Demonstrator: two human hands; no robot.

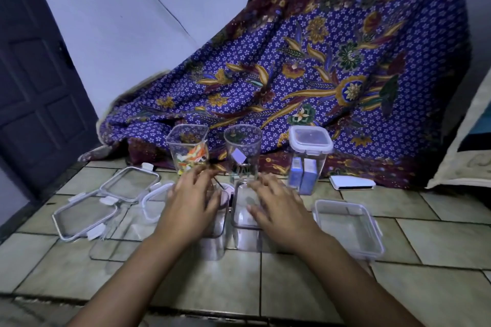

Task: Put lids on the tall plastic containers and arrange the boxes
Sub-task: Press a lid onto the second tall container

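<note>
Three tall clear containers stand in a row at the back. The left one (188,148) holds colourful bits and has no lid. The middle one (243,152) is also uncovered. The right one (309,156) wears a white-rimmed lid and holds blue packets. Two loose lids (130,184) (83,216) lie on the floor at the left. My left hand (192,200) and my right hand (276,206) hover with fingers spread over two clear containers (245,223) in front of me; nothing is gripped. A shallow lidded box (348,225) sits to the right.
A tiled floor (265,287) carries everything. A patterned purple cloth (305,66) is draped behind the containers. A white flat device (352,183) lies at the cloth's foot. A dark door (32,74) is at the left, a pale cushion (465,156) at the right.
</note>
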